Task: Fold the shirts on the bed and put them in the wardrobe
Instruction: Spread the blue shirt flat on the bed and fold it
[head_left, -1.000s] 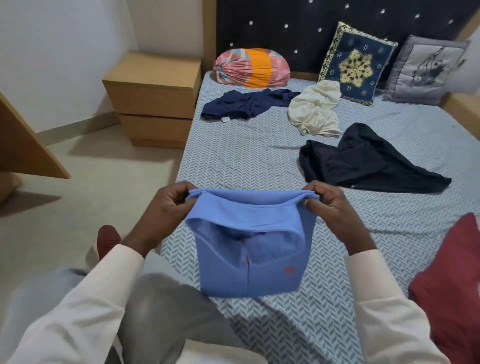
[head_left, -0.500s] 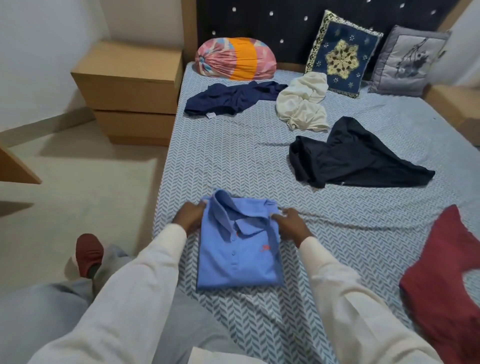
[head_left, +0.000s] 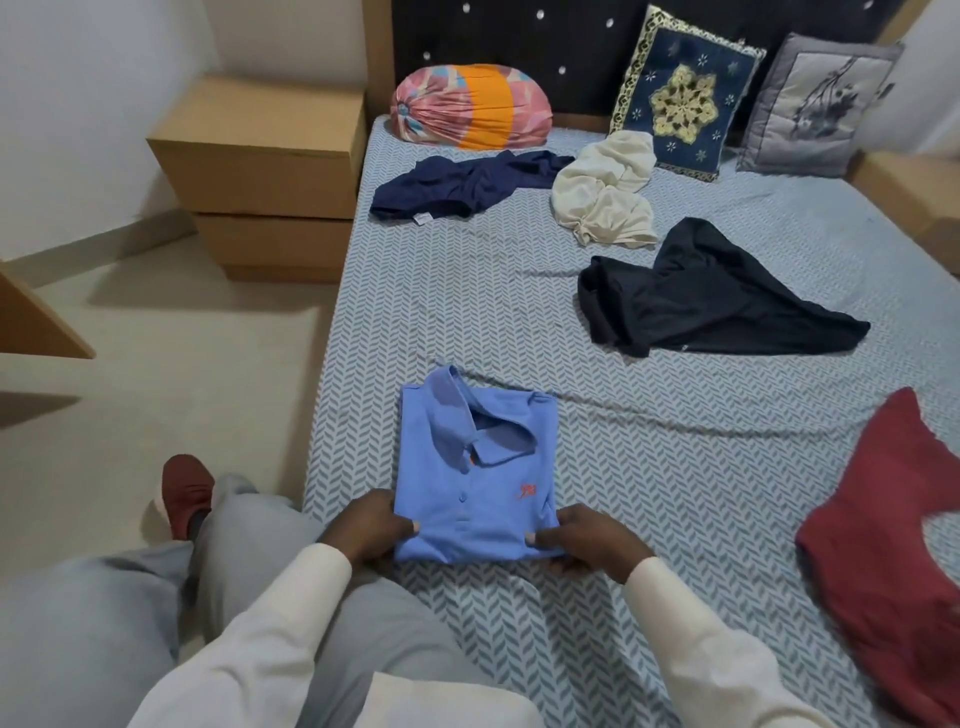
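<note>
A folded light-blue polo shirt (head_left: 475, 483) is gripped at its near corners by the left hand (head_left: 363, 530) and right hand (head_left: 587, 540) — lifted unevenly, the fold could be undone.

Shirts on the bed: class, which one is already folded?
The light blue polo shirt, a neat rectangle; the navy shirt, cream shirt, black shirt and maroon shirt lie loose, unfolded.

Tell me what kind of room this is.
Most likely a bedroom in a home: a bed with a studded headboard, cushions leaning against it, and a bedside cabinet next to it.
</note>
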